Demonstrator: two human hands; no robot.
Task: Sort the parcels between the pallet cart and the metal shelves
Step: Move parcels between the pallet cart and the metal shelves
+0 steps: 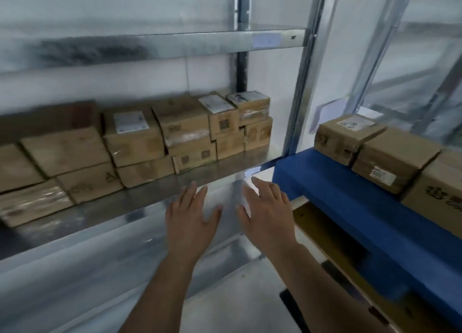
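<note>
Both hands reach out palm-down with fingers straight and spread, holding nothing: the left hand (191, 220) and right hand (268, 212) hover side by side at the front edge of the metal shelf (140, 202). Beyond the left fingertips, cardboard parcels (180, 135) sit stacked two high along the shelf's back. Past the right fingertips, a blue pallet (350, 195) carries a row of parcels, the nearest box (345, 138) bearing a handwritten label.
</note>
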